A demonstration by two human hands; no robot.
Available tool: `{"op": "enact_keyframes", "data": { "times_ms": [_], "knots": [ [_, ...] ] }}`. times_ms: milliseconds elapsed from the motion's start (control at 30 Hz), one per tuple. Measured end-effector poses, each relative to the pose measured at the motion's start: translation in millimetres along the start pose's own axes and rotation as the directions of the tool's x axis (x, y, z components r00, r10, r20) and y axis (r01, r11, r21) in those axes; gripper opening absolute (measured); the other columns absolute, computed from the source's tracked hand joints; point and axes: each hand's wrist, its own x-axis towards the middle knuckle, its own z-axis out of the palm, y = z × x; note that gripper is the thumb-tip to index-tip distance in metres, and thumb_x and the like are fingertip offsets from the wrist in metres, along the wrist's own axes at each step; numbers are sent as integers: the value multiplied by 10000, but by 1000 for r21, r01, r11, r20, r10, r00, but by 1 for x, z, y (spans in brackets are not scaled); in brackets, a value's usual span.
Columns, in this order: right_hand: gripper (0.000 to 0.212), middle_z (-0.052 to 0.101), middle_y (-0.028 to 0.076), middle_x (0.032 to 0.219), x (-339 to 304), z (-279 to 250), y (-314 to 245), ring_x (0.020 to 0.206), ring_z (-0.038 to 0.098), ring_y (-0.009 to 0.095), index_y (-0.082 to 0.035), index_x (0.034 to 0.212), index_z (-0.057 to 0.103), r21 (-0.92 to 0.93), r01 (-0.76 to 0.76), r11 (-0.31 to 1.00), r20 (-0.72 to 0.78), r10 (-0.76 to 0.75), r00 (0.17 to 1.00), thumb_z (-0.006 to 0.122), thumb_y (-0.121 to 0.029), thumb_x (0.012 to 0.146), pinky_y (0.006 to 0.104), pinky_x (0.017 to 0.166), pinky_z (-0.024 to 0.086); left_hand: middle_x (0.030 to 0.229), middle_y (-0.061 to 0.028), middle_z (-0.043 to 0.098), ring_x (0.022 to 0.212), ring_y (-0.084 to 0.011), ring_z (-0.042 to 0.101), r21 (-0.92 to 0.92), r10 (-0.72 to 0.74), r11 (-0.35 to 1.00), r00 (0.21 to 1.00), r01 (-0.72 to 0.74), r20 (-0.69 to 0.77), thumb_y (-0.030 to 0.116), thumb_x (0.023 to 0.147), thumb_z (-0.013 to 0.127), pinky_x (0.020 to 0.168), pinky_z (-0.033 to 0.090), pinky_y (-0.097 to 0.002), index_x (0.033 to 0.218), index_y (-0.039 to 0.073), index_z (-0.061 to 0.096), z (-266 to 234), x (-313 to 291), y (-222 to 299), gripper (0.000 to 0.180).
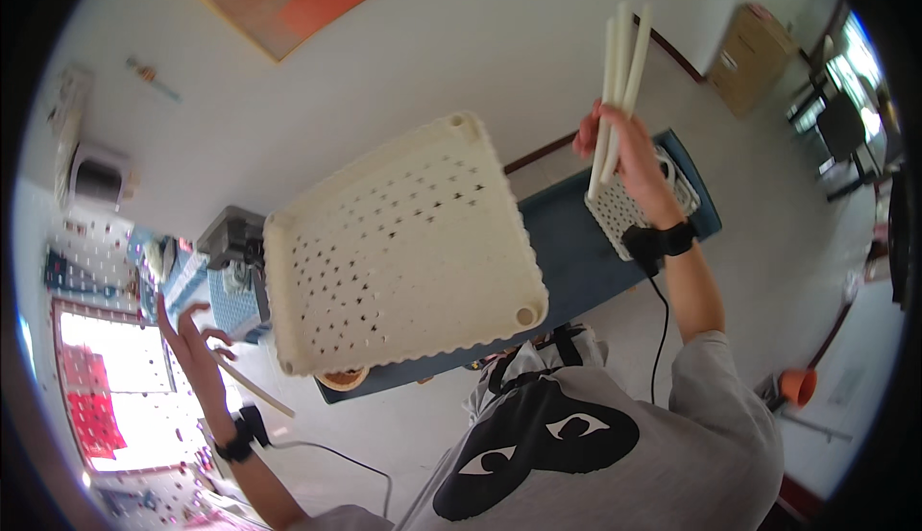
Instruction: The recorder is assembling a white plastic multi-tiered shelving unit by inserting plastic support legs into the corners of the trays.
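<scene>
A large cream plastic shelf tray [413,253], punched with star-shaped holes and with round sockets at its corners, stands tilted in front of me above the table. My right hand [624,152], raised to the right of it, is closed around three white plastic tubes [622,60] that point upward. To the tray's left is my left hand [195,353], index finger stretched and the other fingers bent. One more white tube [254,387] slants down from its palm side, seemingly held there; the grip itself is partly hidden. Neither hand touches the tray.
Beneath the tray runs a long dark blue table [576,253], with a smaller white perforated basket [615,219] at its right end. A dark grey device [233,238] adjoins the tray's left edge. Cables hang from both wrist straps. A cardboard box [752,59] and chairs [845,137] stand farther right.
</scene>
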Motion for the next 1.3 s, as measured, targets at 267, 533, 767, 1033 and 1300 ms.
{"op": "enact_keyframes", "data": {
  "times_ms": [267, 533, 767, 1033, 1300],
  "knots": [
    [408, 538, -17, 871, 30, 79, -88, 748, 469, 70, -52, 1109, 610, -150, 376, 915, 184, -347, 919, 518, -421, 963, 231, 700, 405, 974, -34, 505, 829, -107, 479, -787, 118, 609, 992, -99, -33, 116, 939, 537, 798, 408, -238, 1253, -57, 517, -33, 117, 13, 358],
    [437, 629, 55, 811, 27, 117, -103, 710, 545, 91, -13, 1172, 522, -326, 486, 811, 359, -370, 857, 479, -404, 983, 224, 602, 424, 766, -21, 414, 675, -125, 389, -788, 308, 440, 897, -431, -318, 195, 1003, 467, 641, 372, -292, 1070, 85, 492, 28, 117, 74, 131],
    [365, 677, 123, 874, 29, 123, -100, 786, 660, 166, -18, 1104, 516, -256, 480, 839, 397, -362, 844, 501, -360, 979, 250, 617, 485, 741, -5, 357, 654, -110, 323, -738, 310, 513, 896, -438, -317, 210, 1006, 468, 618, 333, -277, 1044, 84, 478, 57, 132, 91, 132],
    [344, 673, 120, 881, 31, 120, -99, 810, 666, 164, -7, 1102, 521, -215, 536, 817, 410, -423, 808, 516, -327, 978, 258, 617, 490, 736, 6, 331, 649, -108, 296, -747, 294, 535, 916, -395, -273, 217, 1004, 479, 606, 317, -273, 1011, 91, 480, 63, 138, 98, 126],
    [331, 678, 109, 861, 35, 122, -101, 799, 661, 150, -33, 1081, 528, -183, 517, 836, 482, -382, 788, 517, -346, 975, 251, 622, 488, 706, 24, 305, 616, -85, 285, -764, 257, 537, 932, -359, -257, 192, 996, 488, 566, 286, -241, 992, 104, 484, 62, 138, 98, 88]
  ]
}}
